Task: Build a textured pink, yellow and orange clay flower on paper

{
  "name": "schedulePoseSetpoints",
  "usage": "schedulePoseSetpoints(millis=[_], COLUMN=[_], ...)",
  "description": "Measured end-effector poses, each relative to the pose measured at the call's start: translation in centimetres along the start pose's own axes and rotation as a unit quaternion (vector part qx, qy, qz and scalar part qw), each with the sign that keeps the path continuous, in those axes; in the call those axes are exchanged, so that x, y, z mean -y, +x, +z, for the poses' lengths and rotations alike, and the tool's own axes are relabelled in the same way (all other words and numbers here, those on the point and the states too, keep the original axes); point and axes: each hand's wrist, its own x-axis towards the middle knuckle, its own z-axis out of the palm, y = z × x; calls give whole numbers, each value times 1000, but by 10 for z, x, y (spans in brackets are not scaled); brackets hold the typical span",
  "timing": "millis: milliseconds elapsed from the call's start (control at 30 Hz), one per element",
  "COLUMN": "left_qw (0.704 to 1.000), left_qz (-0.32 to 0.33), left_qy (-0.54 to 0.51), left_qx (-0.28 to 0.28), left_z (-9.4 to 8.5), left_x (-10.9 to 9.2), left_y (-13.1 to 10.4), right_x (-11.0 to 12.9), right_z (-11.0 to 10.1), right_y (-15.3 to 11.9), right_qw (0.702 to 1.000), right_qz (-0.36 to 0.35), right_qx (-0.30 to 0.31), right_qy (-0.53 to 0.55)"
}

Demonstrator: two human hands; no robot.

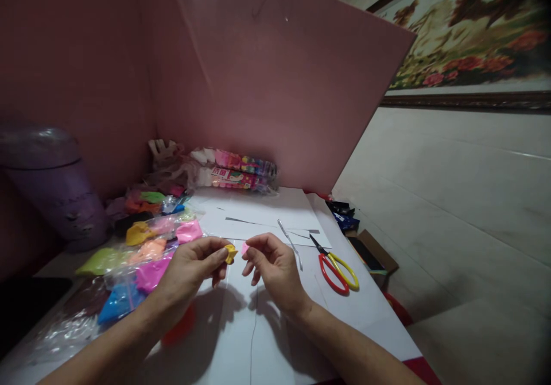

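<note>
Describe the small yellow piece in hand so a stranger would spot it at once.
Start at the white work surface below the big pink panel. Just above that surface, the left hand pinches the small yellow piece. Its colour sets it apart from the pink bit in the right hand.

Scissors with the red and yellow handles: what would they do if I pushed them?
The scissors would probably slide, not roll, since they lie flat on the white surface. Their dark blades look like metal, so they likely won't bend.
</note>
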Motion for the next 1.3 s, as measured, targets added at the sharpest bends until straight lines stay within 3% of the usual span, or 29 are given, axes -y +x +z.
schedulePoseSetpoints(millis=[133,267,367,433,567,767,900,1067,1300], left_qw=[1000,1000,1000,1000,1000,999,998,999,999], left_qz=[7,8,2,4,-8,-21,-26,13,14], left_qy=[-13,-25,3,15,-20,-33,-58,-6,13], left_qx=[4,13,9,4,-1,11,22,31,34], left_z=[0,4,7,7,4,2,3,3,5], left_x=[3,3,-1,-3,-1,2,2,-1,1], left_y=[-1,-3,-5,-6,-3,0,-1,-4,-4], right_x=[-1,0,0,0,1,1,-2,-3,-4], right_z=[2,2,-1,-3,-5,-1,0,0,2], right_y=[-4,-7,-7,-7,-5,-8,-8,-8,-9], right_qw=[995,956,933,932,938,931,926,931,938], right_qz=[-38,-179,-239,-243,-216,-240,-239,-240,-231], right_qx=[39,20,33,35,-20,51,40,35,55], right_qy=[-83,-234,-269,-267,-269,-269,-288,-273,-252])
